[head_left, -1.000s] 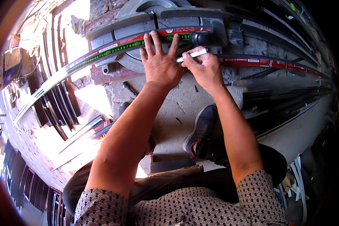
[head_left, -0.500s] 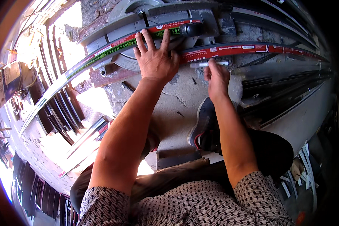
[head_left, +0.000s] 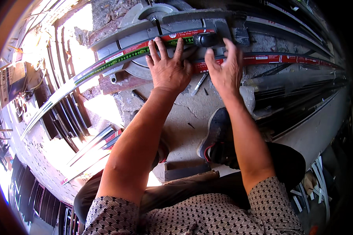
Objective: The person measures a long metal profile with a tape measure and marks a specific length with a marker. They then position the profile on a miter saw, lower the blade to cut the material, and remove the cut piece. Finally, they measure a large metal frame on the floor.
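Note:
My left hand point(head_left: 169, 72) lies with fingers spread over a tape measure's green blade point(head_left: 125, 58) and the long red-labelled strip point(head_left: 143, 46) beside it. At the blade's right end sits the tape measure's dark case point(head_left: 207, 40). My right hand point(head_left: 228, 72) is just right of the case, thumb and fingers apart, slightly blurred, with nothing held. Beneath its fingers runs a second red-labelled strip point(head_left: 268, 59), partly hidden. A white marker pen point(head_left: 199, 84) lies on the floor between my forearms. Both strips lie over a grey metal machine base with a round plate point(head_left: 135, 71).
Dark strips point(head_left: 68, 113) lie on the sunlit left side, near a cardboard box point(head_left: 16, 84). Bundled profiles in clear plastic point(head_left: 294, 84) stretch away at right. My shoe point(head_left: 217, 127) stands on the concrete floor. Offcuts point(head_left: 319, 180) lie at lower right.
My right hand has let go of the marker pen, now on the floor, and moved up to the tape measure's case. My left hand stays spread on the blade; the whole view has shifted slightly.

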Demonstrator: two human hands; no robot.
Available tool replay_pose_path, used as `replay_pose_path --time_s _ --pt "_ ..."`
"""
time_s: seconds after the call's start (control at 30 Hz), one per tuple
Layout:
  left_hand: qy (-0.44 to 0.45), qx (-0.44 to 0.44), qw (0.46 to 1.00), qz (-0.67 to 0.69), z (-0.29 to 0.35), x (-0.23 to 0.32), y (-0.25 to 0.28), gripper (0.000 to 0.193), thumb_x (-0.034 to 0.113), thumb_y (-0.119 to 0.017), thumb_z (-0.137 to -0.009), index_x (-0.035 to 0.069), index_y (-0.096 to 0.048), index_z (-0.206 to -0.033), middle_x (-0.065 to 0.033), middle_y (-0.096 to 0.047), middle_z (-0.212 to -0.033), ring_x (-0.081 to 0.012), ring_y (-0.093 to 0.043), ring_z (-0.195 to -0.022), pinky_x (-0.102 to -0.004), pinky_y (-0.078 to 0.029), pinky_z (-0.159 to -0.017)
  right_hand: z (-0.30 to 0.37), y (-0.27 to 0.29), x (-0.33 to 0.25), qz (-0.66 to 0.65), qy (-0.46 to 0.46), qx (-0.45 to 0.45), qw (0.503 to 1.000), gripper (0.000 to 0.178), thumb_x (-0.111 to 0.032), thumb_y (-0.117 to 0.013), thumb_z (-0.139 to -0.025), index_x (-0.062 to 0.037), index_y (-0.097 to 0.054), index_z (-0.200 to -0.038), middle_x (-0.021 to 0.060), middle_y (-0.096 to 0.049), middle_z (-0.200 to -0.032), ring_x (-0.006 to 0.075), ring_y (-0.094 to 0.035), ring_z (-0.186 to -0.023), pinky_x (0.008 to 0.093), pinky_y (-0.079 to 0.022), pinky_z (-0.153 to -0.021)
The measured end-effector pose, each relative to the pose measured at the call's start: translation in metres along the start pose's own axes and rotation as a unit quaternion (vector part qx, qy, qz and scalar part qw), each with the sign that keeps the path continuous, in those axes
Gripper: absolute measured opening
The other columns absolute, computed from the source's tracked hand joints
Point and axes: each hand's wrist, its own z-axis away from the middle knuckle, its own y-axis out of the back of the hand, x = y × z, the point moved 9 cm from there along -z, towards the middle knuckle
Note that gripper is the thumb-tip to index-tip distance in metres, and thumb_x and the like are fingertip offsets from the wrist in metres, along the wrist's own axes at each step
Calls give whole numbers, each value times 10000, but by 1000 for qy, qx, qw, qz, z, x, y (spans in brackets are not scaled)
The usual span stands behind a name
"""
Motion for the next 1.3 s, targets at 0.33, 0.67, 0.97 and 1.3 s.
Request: replay_pose_path --time_s 0.33,0.67,0.97,1.3 --pt "-9 -1 1000 22 -2 2 7 697 384 -625 -904 268 -441 -1567 -360 -225 -1624 -559 -193 -1516 -683 -248 -1175 -61 -77 -20 152 95 -309 934 439 -372 -751 -852 -83 -682 -1175 201 -658 -1247 424 -616 -1194 496 -509 -1016" --pt "-17 -18 999 28 -9 -2 22 679 295 -613 -868 131 -486 -1515 -357 -349 -1571 -534 -322 -1474 -553 -442 -1113 -52 -93 -20 163 111 -347 917 346 -236 -690 -861 -85 -657 -1171 200 -644 -1273 459 -576 -1247 508 -443 -1118" --pt "2 -47 997 56 -31 -17 51 386 272 -575 -926 110 -672 -1263 -119 -662 -1313 -356 -626 -1213 -485 -511 -1014 -55 -88 -23 175 47 -412 893 355 -230 -651 -895 -106 -684 -1225 185 -620 -1361 395 -562 -1317 478 -392 -1186" --pt "15 -83 995 -59 -45 -134 88 398 417 -591 -1007 43 -689 -1101 -183 -707 -1132 -360 -672 -1102 -486 -526 -935 -61 -97 -15 164 34 -417 893 345 -298 -667 -867 -124 -705 -1163 156 -621 -1340 404 -565 -1283 502 -471 -1085"
